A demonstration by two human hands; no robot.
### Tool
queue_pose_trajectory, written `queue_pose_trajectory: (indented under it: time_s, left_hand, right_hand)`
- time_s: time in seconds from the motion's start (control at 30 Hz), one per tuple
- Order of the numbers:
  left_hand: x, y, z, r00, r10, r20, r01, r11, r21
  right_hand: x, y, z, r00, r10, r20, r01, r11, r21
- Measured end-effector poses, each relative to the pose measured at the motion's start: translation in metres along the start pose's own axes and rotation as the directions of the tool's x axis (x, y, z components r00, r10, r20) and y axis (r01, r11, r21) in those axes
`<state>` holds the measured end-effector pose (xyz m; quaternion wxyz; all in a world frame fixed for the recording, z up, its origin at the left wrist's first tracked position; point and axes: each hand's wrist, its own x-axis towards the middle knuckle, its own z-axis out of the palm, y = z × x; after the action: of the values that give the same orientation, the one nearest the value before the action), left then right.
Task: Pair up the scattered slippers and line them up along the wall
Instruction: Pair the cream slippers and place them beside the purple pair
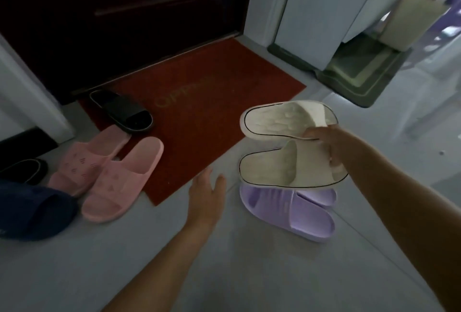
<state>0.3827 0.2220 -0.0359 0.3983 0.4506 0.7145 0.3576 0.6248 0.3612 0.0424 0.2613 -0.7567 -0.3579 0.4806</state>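
Observation:
My right hand [324, 144] grips two cream slippers by their straps, the upper one [277, 122] and the lower one [279, 167], held above the floor. Under them lie lilac slippers [287, 209] on the pale floor. My left hand [207, 192] hovers with straight fingers over the floor at the red doormat's [199, 112] near edge, holding nothing. Two pink slippers [104, 169] sit side by side at the mat's left corner. One black slipper [122, 109] lies on the mat by the door, another black slipper [25, 169] at far left, beside a navy slipper [32, 209].
A dark door [124, 12] stands behind the mat. A white wall corner [32, 92] is at the left. A green mat [361, 72] and white cabinets [311, 12] are at the upper right. Pale floor tiles [124, 261] stretch in front.

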Motion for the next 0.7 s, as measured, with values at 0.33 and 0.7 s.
queue_pose_trajectory:
  time_s: [0.33, 0.7]
  left_hand:
    - [0.15, 0.109, 0.044, 0.951, -0.296, -0.091, 0.299, 0.954, 0.025]
    - [0.191, 0.151, 0.157, 0.965, -0.124, 0.231, 0.159, 0.977, -0.141]
  right_hand:
    - [0.083, -0.024, 0.025, 0.98, 0.044, 0.194, -0.096, 0.96, 0.263]
    - [0.167, 0.041, -0.041, 0.946, 0.215, -0.244, -0.04, 0.82, 0.57]
